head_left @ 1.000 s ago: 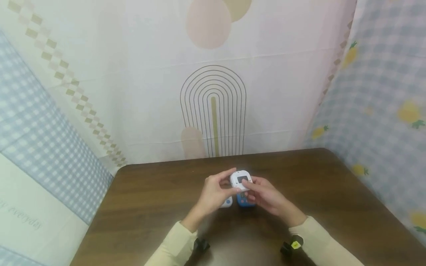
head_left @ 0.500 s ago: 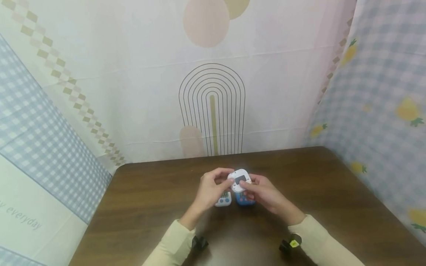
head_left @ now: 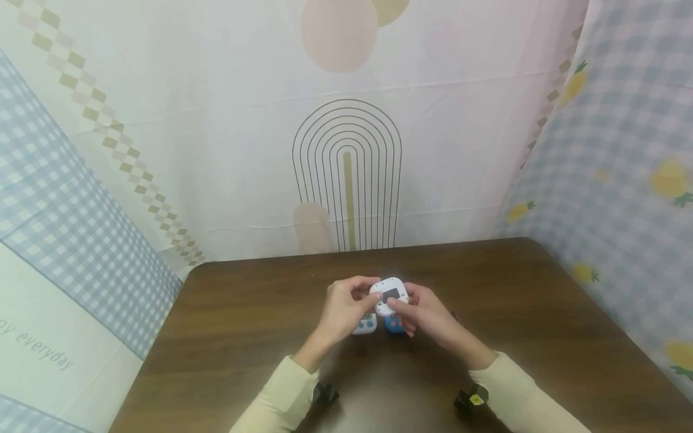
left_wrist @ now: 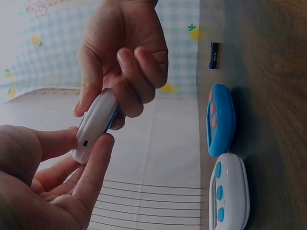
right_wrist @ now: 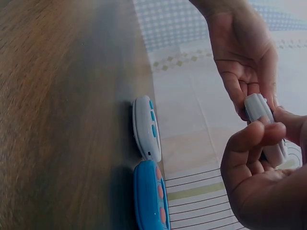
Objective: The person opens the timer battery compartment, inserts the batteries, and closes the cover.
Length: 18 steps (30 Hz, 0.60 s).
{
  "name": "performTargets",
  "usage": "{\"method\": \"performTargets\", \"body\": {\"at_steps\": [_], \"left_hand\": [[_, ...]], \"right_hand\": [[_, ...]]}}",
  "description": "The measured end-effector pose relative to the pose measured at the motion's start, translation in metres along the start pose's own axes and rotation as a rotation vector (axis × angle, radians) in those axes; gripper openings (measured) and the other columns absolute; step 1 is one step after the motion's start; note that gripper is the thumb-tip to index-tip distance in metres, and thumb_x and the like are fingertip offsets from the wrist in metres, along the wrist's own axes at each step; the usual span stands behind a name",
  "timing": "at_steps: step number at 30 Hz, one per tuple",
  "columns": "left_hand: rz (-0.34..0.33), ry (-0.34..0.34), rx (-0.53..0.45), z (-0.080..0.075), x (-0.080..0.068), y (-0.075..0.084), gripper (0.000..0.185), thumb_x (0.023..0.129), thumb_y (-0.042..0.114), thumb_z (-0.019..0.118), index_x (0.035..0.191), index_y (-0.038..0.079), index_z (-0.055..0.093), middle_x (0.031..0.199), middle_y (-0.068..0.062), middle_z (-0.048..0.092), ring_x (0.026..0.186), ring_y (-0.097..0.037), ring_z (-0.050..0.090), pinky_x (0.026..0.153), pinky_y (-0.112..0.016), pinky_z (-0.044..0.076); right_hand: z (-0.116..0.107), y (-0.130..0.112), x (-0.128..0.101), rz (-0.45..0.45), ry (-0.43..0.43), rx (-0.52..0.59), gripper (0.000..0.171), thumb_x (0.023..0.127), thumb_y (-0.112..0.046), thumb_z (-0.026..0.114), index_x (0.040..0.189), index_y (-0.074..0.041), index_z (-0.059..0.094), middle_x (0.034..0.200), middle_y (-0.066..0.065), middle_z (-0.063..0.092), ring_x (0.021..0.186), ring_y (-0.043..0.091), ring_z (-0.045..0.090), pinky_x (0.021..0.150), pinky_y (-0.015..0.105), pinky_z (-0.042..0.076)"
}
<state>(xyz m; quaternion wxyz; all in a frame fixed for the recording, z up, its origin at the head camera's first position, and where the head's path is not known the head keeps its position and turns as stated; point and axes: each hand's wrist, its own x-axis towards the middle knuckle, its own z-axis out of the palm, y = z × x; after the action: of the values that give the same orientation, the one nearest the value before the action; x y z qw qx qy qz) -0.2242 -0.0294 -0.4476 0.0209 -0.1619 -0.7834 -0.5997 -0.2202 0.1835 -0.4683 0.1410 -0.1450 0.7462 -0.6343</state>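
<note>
Above the table I hold a small round white timer [head_left: 387, 296] with a dark screen, both hands on it. My left hand [head_left: 361, 296] pinches its left edge between thumb and fingers. My right hand [head_left: 405, 305] grips the right side, thumb on the front face. The left wrist view shows the timer [left_wrist: 96, 124] edge-on between both hands. Below them on the table lie a white timer with blue buttons [head_left: 366, 325] and a blue timer with pink buttons [head_left: 393, 325], side by side.
A dark wooden table [head_left: 243, 337] stands in a corner of patterned cloth walls [head_left: 216, 150]. A small battery [left_wrist: 214, 55] lies on the table to the right of the blue timer [left_wrist: 220, 120]. Black wrist camera mounts [head_left: 325, 394] show at both sleeves.
My left fingers have curled in around the white timer's edge, and both hands have closed tighter on it. The timers on the table have not moved.
</note>
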Motion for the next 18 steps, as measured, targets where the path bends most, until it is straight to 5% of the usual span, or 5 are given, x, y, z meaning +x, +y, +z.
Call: {"method": "performTargets", "body": {"at_steps": [13, 18], "left_hand": [[-0.019, 0.008, 0.045, -0.0026, 0.0007, 0.0045, 0.024, 0.093, 0.003, 0.079, 0.117, 0.003, 0.078, 0.101, -0.011, 0.081, 0.078, -0.013, 0.075, 0.067, -0.025, 0.064], [-0.027, 0.002, 0.047, -0.0007, -0.0023, 0.0015, 0.023, 0.093, 0.005, 0.079, 0.116, 0.004, 0.079, 0.101, -0.010, 0.081, 0.082, -0.013, 0.076, 0.069, -0.024, 0.063]], "right_hand": [[0.0033, -0.0065, 0.0017, 0.054, -0.019, 0.008, 0.048, 0.106, -0.035, 0.066, 0.135, 0.000, 0.053, 0.084, 0.010, 0.064, 0.056, 0.012, 0.049, 0.048, 0.021, 0.042], [0.0055, -0.0034, -0.0024, 0.037, -0.030, 0.018, 0.045, 0.107, -0.032, 0.064, 0.137, 0.001, 0.052, 0.086, 0.014, 0.063, 0.056, 0.011, 0.049, 0.048, 0.020, 0.042]]}}
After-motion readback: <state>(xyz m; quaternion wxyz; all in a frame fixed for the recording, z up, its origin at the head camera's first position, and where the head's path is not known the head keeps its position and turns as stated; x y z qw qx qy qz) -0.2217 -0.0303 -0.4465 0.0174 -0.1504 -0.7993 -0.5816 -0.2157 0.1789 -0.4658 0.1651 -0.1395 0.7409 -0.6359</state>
